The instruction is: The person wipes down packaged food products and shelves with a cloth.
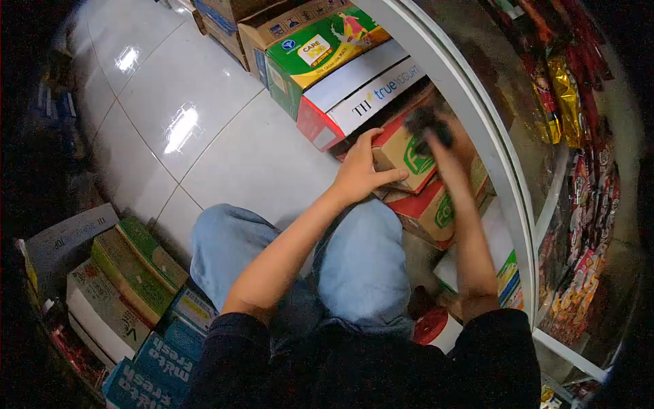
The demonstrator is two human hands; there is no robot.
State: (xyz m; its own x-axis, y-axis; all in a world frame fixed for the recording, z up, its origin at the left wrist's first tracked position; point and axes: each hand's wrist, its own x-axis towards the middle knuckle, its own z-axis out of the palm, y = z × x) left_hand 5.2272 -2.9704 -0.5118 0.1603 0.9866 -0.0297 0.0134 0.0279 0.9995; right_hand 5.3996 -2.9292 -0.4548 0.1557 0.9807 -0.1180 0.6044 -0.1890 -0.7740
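Note:
My left hand (361, 167) grips the near left corner of a red and brown cardboard box (392, 155) with a green logo, its thumb along the near edge and its fingers on the far side. Over the top of that box is my right hand (443, 140), smeared by motion, closed around a dark, soft-looking thing (424, 123) whose kind I cannot make out. A similar box (426, 208) with a green logo lies underneath. Just beyond, a white and red TH true Yogurt carton (381, 95) stands beside the boxes.
A green Care carton (327, 51) stands farther back. A white metal shelf frame (487, 116) curves along the right, with hanging snack packets (579, 225) behind it. Several cartons (129, 273) are stacked at lower left on the tiled floor (225, 157). My bent knees are between.

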